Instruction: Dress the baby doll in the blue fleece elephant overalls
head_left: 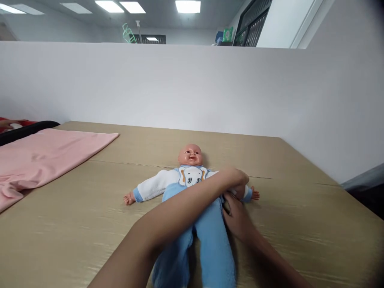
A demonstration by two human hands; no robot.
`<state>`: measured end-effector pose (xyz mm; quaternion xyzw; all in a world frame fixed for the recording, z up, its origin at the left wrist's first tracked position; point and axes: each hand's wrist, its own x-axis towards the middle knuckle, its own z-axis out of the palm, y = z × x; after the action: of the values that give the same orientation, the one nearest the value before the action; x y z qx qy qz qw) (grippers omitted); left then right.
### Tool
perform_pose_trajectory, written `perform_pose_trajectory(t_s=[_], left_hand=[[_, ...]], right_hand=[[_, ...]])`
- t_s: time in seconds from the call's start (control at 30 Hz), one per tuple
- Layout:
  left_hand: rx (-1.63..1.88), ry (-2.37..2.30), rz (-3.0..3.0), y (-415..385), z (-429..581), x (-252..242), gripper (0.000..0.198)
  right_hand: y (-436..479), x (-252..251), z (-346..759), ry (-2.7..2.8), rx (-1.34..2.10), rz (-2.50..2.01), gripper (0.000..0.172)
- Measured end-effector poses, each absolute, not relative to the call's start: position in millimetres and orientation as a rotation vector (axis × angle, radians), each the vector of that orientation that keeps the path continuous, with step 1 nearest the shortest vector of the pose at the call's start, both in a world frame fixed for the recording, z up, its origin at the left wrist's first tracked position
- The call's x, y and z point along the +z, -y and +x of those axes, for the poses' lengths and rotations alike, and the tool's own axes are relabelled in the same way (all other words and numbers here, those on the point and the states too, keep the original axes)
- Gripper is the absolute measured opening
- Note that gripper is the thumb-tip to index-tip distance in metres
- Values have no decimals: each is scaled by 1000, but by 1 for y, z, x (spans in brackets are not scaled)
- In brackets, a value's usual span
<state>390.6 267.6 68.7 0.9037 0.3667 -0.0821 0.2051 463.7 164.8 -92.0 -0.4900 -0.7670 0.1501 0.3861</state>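
A baby doll lies on its back on the wooden table, dressed in a white top with an elephant picture and blue fleece trousers. Its arms are spread out to both sides. My left hand reaches across the doll's body and curls closed on the white sleeve near the doll's far arm. My right hand lies just below it, fingers pressed against the same sleeve and the side of the trousers. The doll's small hand sticks out past my fingers.
A pink cloth is spread over the table's left part. A white partition wall runs behind the table. A dark edge and something red show at the far left. The table's right edge drops off near a grey surface.
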Motion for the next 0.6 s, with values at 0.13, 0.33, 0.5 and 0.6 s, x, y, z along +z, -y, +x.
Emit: perform_pose_trajectory(t_s=[0.13,0.33,0.5,0.6], left_hand=[[-136,-749,2688,-267,372,85,34],[709,-410,2373,-253,280,122,40],[971,-460,1941,-252,196,113,48],[1030,-585,1711,-256,157,87,63]], right_hand=[[-161,-92,461,1784,524,-1320,35],[-151,-56,447,1344,982,-1187,18],[-142,-30,423,1161,1165,-1071,23],[-147,-21,408,1189,1209,-1004,27]])
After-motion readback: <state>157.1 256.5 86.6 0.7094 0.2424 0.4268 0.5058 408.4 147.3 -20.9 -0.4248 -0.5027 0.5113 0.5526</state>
